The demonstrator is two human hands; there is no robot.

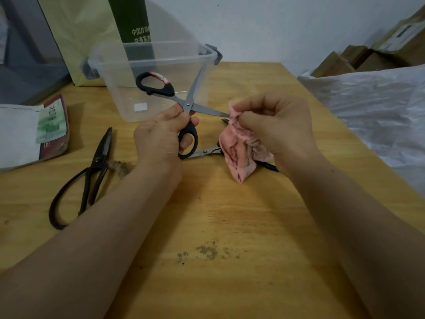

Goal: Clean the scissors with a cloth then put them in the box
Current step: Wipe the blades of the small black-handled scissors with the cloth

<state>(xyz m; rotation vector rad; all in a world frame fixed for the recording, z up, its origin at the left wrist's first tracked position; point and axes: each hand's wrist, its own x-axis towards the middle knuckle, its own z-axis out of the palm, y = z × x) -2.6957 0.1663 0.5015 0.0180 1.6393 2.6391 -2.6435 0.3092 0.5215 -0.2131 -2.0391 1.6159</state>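
Note:
My left hand grips the lower black handle of a pair of black-handled scissors, held spread open above the table. One blade points up over the clear plastic box; the other points right. My right hand pinches a pink cloth around the tip of that right-pointing blade. The cloth hangs down to the table. The box stands open behind the hands, with only a small white label seen inside.
Old dark iron scissors lie on the wooden table at the left. Another pair of scissors lies partly hidden under the cloth. A packet lies far left, a green-and-yellow bag behind the box, white plastic sheeting right.

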